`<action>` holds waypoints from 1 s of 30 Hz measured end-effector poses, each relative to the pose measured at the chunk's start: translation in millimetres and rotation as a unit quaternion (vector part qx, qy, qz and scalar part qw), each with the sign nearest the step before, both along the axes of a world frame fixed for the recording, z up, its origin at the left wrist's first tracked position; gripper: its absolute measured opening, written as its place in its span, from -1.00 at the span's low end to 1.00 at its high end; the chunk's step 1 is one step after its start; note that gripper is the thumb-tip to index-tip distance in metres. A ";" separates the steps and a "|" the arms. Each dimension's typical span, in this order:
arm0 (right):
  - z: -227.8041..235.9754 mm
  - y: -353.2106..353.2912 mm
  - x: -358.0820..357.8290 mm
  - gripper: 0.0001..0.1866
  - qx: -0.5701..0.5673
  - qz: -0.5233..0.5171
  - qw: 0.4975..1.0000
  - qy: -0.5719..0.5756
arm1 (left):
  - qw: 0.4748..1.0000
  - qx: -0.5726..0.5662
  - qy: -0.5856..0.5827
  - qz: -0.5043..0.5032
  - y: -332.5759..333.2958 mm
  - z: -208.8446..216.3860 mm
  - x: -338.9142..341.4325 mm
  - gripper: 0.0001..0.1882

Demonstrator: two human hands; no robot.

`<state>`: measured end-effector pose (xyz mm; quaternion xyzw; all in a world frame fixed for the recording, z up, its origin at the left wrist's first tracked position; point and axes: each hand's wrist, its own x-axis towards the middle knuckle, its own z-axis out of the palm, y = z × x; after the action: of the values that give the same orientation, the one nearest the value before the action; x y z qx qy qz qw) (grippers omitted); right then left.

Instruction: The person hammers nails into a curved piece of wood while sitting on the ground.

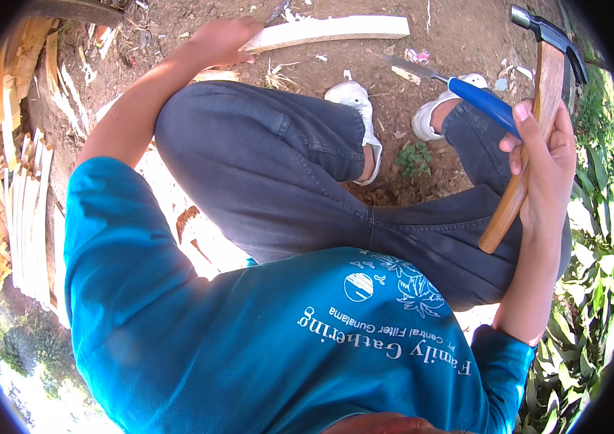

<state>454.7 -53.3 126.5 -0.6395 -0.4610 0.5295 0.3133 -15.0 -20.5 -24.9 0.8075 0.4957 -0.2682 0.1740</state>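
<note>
Blue-handled tool (pixel 484 103) and hammer (pixel 550 76) fill right fingers (pixel 530 129); left fingers (pixel 245 27) touch pale wood (pixel 336 30), grip unclear

Brown ground (pixel 466 32) is littered with pale chips (pixel 405 74). Across its far part a pale plank (pixel 343 29) is laid from left to right. Just below, a tuft of fibres (pixel 278 77) is seen; farther right, a pink scrap (pixel 417 55). Two white shoes (pixel 354 95) are planted near a small green plant (pixel 414 158). Splinters (pixel 72 94) are scattered at left.
</note>
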 end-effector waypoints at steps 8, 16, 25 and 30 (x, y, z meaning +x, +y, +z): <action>6.1 -2.4 -11.6 -0.64 -0.019 0.008 0.999 0.032 | 0.974 0.114 -0.193 0.034 35.7 70.9 43.8 -0.71; 4.2 -0.1 -22.6 -0.58 0.002 0.021 0.997 0.068 | 0.852 0.282 -0.439 -0.040 1.9 115.7 151.0 -0.55; 6.2 22.3 -70.4 -0.65 0.005 0.017 0.984 0.177 | 0.735 0.093 -0.665 0.094 1.2 78.9 228.4 -0.52; -2.2 20.7 -48.7 -0.50 0.029 0.003 0.993 0.114 | 0.700 0.100 -0.630 0.320 51.6 72.8 168.9 -0.82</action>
<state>406.0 -32.6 124.3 -0.5645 -0.4392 0.5862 0.3805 153.9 31.2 47.9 0.5930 0.5230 0.4265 0.4392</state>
